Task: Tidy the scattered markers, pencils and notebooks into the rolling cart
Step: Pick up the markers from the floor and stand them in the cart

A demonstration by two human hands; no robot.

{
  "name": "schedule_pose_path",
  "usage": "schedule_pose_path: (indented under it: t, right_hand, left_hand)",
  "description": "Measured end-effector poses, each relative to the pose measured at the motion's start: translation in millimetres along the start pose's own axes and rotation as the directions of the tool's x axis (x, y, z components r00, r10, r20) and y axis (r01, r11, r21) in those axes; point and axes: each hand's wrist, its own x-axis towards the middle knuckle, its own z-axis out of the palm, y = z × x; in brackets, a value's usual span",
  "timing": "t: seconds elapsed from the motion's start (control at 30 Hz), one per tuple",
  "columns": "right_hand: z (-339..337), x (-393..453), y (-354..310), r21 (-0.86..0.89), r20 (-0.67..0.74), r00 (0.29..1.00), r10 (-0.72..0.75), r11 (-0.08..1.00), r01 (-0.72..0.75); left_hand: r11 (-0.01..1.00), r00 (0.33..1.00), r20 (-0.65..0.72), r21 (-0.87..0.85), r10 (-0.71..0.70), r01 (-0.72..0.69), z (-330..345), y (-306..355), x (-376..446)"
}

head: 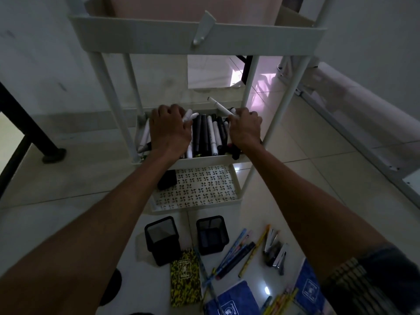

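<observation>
Arms reach forward and down from the head camera, both nearly straight, into the middle shelf (204, 159) of a white rolling cart (197, 35). The left hand (170, 127) lies knuckles-up over the left part of the shelf, its fingers curled round a few white markers (190, 116) whose ends stick out past the thumb side. The right hand (245, 128) sits over the right part, fingers curled, pinching one white marker (219, 106) that slants up and away to the left above the tray. Between the two hands a row of black and white markers (209, 135) lies packed side by side in the shelf. The bottom shelf (236, 189), lined with a patterned sheet, holds a dark object at its left. On the tiled floor (79, 178) in front of the cart stand two black mesh cups (162, 239), and nearer the camera lie a yellow-patterned notebook (185, 278), blue notebooks (234, 298), scattered pencils (236, 253) and a stapler (273, 251).
</observation>
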Motion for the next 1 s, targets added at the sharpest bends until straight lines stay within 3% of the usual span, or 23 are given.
schedule_pose_path:
  t: [0.1, 0.2, 0.3, 0.4, 0.73, 0.87, 1.0]
  right_hand:
    - [-2, 1, 0, 0.061, -0.044, 0.999, 0.010, 0.998, -0.007]
    - [-2, 0, 1, 0.115, 0.003, 1.000, 0.023, 0.993, -0.024]
    - [-4, -1, 4, 0.084, 0.026, 1.000, 0.003, 0.996, -0.005]
    - [-3, -2, 5, 0.077, 0.027, 0.999, 0.019, 0.997, -0.021]
    - [7, -5, 8, 0.198, 0.139, 0.985, 0.105, 0.971, -0.132]
    - [-8, -8, -3, 0.242, 0.264, 0.959, 0.100, 0.956, -0.167]
    - [-6, -10, -2, 0.172, 0.282, 0.954, 0.097, 0.974, -0.150]
  left_hand:
    - [0.998, 0.998, -0.006, -0.006, 0.068, -0.068, -4, 0, 0]
    - [0.997, 0.997, -0.025, -0.016, 0.069, -0.069, -8, 0, 0]
    - [0.996, 0.995, -0.051, 0.034, 0.086, -0.084, -11, 3, -4]
    - [0.994, 0.993, -0.072, -0.033, 0.099, -0.101, -9, -1, -8]
    - [0.974, 0.968, 0.145, -0.117, 0.207, -0.191, -11, -18, -21]
    - [0.968, 0.953, 0.181, -0.117, 0.242, -0.223, -11, -18, -18]
    - [0.977, 0.967, 0.196, -0.168, 0.163, -0.131, -1, -14, -5]
